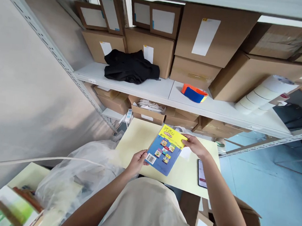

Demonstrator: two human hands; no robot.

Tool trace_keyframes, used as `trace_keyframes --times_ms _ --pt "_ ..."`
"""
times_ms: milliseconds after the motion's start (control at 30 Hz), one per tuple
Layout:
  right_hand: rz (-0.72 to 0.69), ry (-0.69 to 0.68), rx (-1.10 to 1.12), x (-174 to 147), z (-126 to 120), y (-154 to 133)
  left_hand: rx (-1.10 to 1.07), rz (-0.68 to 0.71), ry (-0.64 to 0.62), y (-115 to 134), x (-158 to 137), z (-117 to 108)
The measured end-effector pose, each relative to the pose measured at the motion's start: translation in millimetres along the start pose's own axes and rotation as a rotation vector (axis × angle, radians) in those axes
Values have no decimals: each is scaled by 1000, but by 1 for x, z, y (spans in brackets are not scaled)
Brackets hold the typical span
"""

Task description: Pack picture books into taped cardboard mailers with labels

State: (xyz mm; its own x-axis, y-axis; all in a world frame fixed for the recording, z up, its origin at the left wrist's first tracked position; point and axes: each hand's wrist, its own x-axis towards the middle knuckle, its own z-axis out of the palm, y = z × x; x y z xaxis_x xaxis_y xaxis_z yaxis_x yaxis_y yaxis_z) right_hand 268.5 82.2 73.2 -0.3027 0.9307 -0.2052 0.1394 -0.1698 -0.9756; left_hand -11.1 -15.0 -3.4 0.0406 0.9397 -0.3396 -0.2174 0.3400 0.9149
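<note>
A thin book (160,162) with a yellow and blue back cover, small pictures and a barcode is held tilted above the pale yellow table (135,132). My left hand (137,161) grips its lower left edge near the barcode, thumb on top. At the upper right edge, my right hand (194,145) pinches the yellow part. Fingers under the book are hidden on both sides. On the table by my right forearm lies a phone (202,174) with its screen lit. A white paper (186,153) shows partly behind the book.
A metal shelf (165,91) ahead carries cardboard boxes (199,36), a black cloth (131,68), an orange and blue band (194,93) and white rolls (262,94). Clear plastic wrap (83,170) lies at the left. An open carton (249,218) stands at the lower right.
</note>
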Motion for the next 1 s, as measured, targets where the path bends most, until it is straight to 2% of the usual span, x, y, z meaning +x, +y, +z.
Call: trace_keyframes --times_ms 167,233,367,467,567,667,800,867,933,1000 --pt "-72 287 124 5 13 12 -125 -105 -117 -6 -12 7" --pt "-72 325 134 8 16 15 -123 -119 -119 -7 -14 8" --pt "-59 375 151 7 18 22 -114 -108 -11 -8 -15 5" --pt "-24 403 193 0 19 28 -156 -107 16 -8 -16 3" --pt "3 325 283 -11 17 26 -205 -127 -31 -6 -16 1" --pt "-94 192 289 -19 10 11 -266 -153 -94 0 -13 -2" --pt "-324 146 -31 -19 4 -28 -288 -226 -190 11 -5 -4" --pt "-376 115 -149 -15 5 -46 -224 -295 -233 16 -1 -4" --pt "-318 46 -159 -11 9 -56 -127 -379 -271 22 3 -5" --pt "-222 -13 -136 -8 16 -59 -86 -370 -296 27 8 -8"
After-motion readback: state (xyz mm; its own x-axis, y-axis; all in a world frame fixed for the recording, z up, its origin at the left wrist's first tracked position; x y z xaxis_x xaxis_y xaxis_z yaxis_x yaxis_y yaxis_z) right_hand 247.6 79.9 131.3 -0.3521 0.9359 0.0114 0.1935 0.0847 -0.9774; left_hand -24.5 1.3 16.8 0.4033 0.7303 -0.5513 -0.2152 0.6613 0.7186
